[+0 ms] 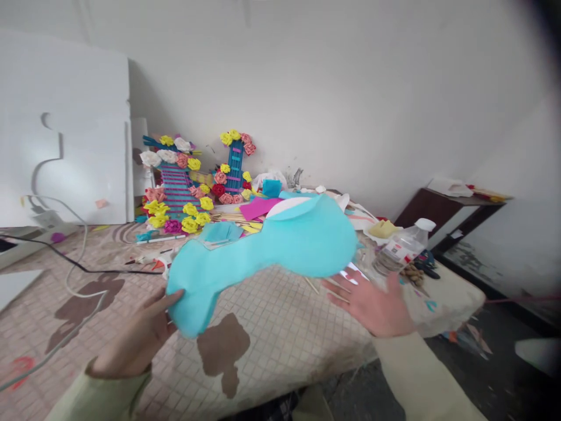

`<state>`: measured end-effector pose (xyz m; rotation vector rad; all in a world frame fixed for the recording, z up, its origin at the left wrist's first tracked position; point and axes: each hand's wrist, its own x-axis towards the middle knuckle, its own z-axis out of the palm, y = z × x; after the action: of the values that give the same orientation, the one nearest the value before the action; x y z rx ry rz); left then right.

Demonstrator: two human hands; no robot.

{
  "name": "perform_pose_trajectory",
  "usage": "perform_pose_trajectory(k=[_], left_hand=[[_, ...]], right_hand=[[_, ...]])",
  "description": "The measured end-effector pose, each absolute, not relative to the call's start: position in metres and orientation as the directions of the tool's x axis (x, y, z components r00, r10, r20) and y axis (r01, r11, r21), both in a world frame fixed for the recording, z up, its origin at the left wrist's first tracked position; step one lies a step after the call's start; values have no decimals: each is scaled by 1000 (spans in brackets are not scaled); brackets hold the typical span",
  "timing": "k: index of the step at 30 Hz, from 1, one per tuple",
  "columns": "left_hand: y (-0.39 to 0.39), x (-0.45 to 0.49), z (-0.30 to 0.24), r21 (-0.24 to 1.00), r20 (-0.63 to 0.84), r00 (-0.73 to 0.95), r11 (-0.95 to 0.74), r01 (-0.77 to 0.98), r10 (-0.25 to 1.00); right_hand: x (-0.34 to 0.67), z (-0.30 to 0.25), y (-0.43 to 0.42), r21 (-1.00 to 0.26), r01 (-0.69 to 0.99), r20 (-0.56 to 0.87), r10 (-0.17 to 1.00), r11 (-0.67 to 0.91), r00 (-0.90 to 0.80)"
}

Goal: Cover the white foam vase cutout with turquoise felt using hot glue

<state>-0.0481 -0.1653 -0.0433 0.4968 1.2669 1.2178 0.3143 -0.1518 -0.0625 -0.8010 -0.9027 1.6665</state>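
A light-blue bone-shaped cutout [245, 257], seemingly covered in thin paper, is held up over the table. My left hand [151, 327] pinches its lower left lobe, thumb on the front face and fingers behind. At its far upper edge a loose flap [293, 207] curls up, showing a pale surface. My right hand [372, 301] is spread, fingers apart, just below the cutout's right lobe; whether the fingertips touch it I cannot tell. Behind the cutout lie a magenta sheet [256, 207] and a folded light-blue paper piece [221, 232].
Paper-flower decorations [175, 187] lean at the back wall. A clear bottle [405, 248] stands tilted-looking at the right, near brown lumps [414, 273]. A glue gun [164, 257] and cables [83, 269] lie left. A white board [65, 140] stands behind. The patterned tablecloth [280, 321] has brown stains.
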Motion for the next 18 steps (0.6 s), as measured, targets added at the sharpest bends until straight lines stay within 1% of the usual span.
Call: perform_pose_trajectory(k=[2, 4, 6, 8, 10, 12, 15, 18], left_hand=[[-170, -34, -55, 854, -383, -183, 271, -444, 906], [-172, -17, -68, 834, -362, -181, 231, -502, 914], [-173, 2, -80, 783, -394, -179, 227, -578, 902], [-174, 19, -93, 739, -413, -200, 199, -643, 889], [-176, 34, -104, 718, -412, -200, 183, -671, 889], [-177, 45, -115, 707, -404, -185, 177, -685, 896], [-176, 55, -126, 657, -382, -123, 176, -733, 916], [-179, 58, -130, 632, -372, -64, 202, -748, 926]], right_hand=[[283, -68, -144, -855, -446, -114, 935, -265, -335], [250, -76, -132, -863, -403, -169, 924, -306, -342], [219, -84, -118, -891, -353, -179, 935, -286, -306], [192, -93, -102, -920, -332, -138, 965, -207, -221], [175, -101, -85, -938, -317, -105, 986, -141, -126], [166, -107, -69, -955, -276, -94, 993, -110, -70], [165, -114, -52, -977, -180, -108, 993, -114, -43], [171, -119, -42, -991, -26, -129, 988, -132, -87]])
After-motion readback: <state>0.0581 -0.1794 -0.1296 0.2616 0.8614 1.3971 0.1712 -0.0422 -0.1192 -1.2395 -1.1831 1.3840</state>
